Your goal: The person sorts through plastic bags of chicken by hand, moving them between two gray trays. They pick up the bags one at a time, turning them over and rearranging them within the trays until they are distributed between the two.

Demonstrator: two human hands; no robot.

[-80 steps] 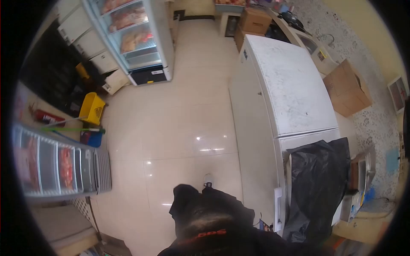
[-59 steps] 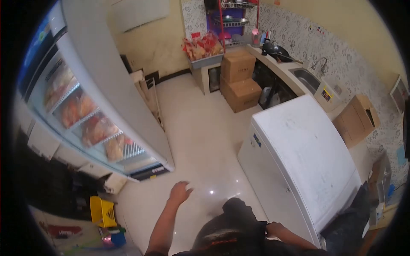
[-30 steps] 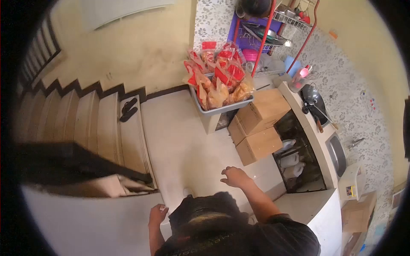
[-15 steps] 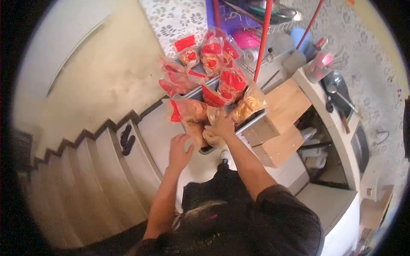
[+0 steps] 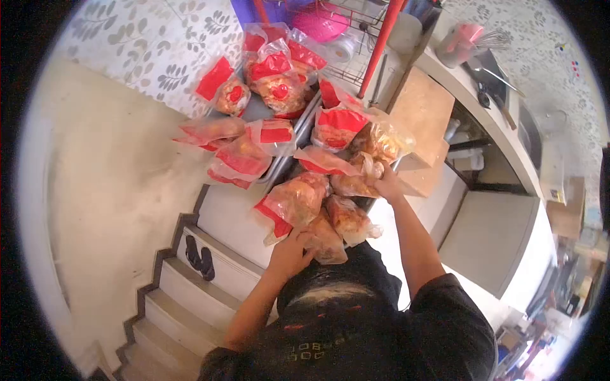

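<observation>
Left hand (image 5: 290,252) clasps a clear snack bag (image 5: 326,241) hanging over the grey tray's (image 5: 284,166) near rim; right hand (image 5: 387,185) pinches a second bag (image 5: 353,185) there. Tugging may topple the overhanging pile (image 5: 294,200).

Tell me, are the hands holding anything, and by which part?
The left hand grips the near bag by its lower edge. The right hand seems to pinch the middle bag at its gathered end.

Upside-down shirt print (image 5: 311,348), perhaps letters, illegible, red labels (image 5: 343,119) on bags (image 5: 298,200) unreadable
</observation>
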